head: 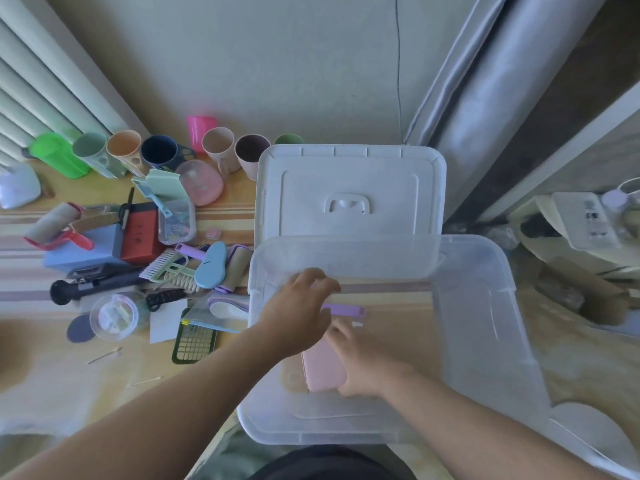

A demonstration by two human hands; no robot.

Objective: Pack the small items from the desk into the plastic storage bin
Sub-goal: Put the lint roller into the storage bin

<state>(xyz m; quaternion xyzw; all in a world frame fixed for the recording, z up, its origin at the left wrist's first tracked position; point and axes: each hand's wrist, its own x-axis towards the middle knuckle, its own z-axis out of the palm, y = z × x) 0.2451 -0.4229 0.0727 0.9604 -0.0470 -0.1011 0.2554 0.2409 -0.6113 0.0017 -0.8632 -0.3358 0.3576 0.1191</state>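
A clear plastic storage bin (485, 306) stands on the desk in front of me, its white lid (349, 188) lying behind it. Both my hands reach inside the bin. My left hand (298, 306) hangs over the bin's floor with fingers curled down beside a purple stick-like item (346, 310); what it holds is hidden. My right hand (360, 362) rests against a pink flat case (322, 370) lying on the bin's floor, fingers along its right edge. A tiny white piece (357, 324) lies near the purple item.
Left of the bin the desk is crowded: a row of cups (221, 147), a green jug (57, 154), lint rollers (55, 223), a red box (142, 237), a blue oval brush (211, 265), a clear round jar (116, 317), a green grid tray (195, 344). Cotton swabs (104, 355) lie nearer me.
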